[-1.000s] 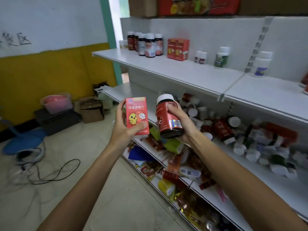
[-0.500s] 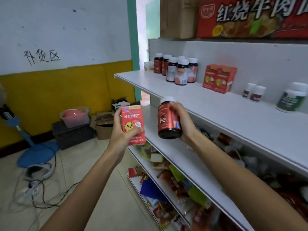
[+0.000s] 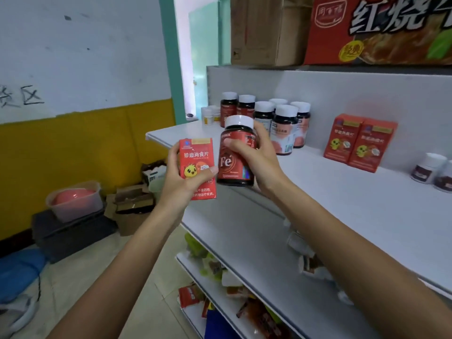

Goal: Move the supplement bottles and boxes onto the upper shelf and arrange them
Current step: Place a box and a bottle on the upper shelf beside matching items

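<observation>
We hold: right hand point(image 3: 259, 162) wrapped round Fe bottle point(image 3: 236, 157) | left hand point(image 3: 182, 178) pinching red box point(image 3: 197, 165) | bottle likely rigid, slick (grip mid-body); box light, crushable

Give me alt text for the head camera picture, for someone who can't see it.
A person's left hand grips a red box and the right hand a red Fe bottle, in front of a white upper shelf holding bottles and two matching boxes.
</observation>
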Action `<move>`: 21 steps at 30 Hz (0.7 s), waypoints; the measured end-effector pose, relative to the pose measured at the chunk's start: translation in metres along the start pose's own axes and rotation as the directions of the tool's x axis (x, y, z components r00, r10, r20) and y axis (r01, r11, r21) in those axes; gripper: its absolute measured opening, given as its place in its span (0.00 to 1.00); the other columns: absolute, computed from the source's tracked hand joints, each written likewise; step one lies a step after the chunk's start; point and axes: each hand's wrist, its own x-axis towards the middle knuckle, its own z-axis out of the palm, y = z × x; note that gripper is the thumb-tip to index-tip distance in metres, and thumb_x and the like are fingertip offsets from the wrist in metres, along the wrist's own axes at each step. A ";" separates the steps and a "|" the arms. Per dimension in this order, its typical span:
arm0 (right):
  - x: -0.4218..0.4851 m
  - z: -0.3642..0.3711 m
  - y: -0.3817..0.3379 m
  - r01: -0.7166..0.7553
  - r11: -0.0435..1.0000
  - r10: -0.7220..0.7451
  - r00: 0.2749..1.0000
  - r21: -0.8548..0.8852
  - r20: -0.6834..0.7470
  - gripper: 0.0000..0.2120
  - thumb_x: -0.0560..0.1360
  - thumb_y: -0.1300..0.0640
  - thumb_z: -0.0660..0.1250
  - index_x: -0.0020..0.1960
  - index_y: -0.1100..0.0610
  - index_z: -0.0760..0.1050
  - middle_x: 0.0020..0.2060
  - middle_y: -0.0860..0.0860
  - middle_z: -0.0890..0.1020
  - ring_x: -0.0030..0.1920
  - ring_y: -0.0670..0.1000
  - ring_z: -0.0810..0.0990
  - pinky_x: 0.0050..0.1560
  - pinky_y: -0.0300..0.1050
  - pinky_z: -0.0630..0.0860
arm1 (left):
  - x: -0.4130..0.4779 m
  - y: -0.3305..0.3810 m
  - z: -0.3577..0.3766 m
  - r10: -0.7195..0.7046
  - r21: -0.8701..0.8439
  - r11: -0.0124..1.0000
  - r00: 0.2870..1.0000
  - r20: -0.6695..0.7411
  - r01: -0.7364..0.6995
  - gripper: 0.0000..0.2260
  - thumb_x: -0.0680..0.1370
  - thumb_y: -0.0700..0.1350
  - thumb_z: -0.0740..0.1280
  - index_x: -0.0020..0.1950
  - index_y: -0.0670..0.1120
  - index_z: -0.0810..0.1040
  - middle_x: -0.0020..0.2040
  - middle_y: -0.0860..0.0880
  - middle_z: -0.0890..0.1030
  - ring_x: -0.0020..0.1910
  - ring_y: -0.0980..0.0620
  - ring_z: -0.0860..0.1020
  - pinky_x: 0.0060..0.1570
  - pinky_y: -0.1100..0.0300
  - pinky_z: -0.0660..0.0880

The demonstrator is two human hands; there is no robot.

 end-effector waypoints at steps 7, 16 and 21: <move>0.052 -0.001 -0.004 0.086 0.982 -0.136 0.940 -0.168 -0.314 0.23 0.71 0.59 0.71 0.61 0.45 0.67 0.48 0.46 0.80 0.48 0.47 0.81 0.48 0.43 0.79 | 0.130 -0.002 0.023 0.100 -0.077 0.994 0.953 0.287 -0.081 0.33 0.61 0.45 0.75 0.63 0.56 0.66 0.53 0.49 0.79 0.48 0.52 0.80 0.45 0.56 0.79; 0.121 0.002 -0.003 0.088 0.952 -0.212 0.881 -0.293 -0.424 0.24 0.71 0.60 0.71 0.62 0.48 0.65 0.49 0.52 0.79 0.47 0.50 0.81 0.45 0.44 0.81 | 0.213 -0.008 0.018 0.201 -0.084 0.980 0.866 0.458 -0.183 0.28 0.68 0.39 0.75 0.59 0.57 0.65 0.50 0.54 0.76 0.42 0.62 0.79 0.39 0.66 0.76; 0.162 0.024 0.016 0.020 0.861 -0.231 0.905 -0.508 -0.356 0.27 0.66 0.54 0.75 0.60 0.49 0.66 0.47 0.48 0.80 0.48 0.48 0.81 0.51 0.44 0.79 | 0.239 -0.014 -0.025 0.180 -0.065 0.984 0.907 0.381 -0.168 0.28 0.70 0.37 0.73 0.61 0.58 0.63 0.51 0.55 0.75 0.41 0.63 0.79 0.36 0.70 0.76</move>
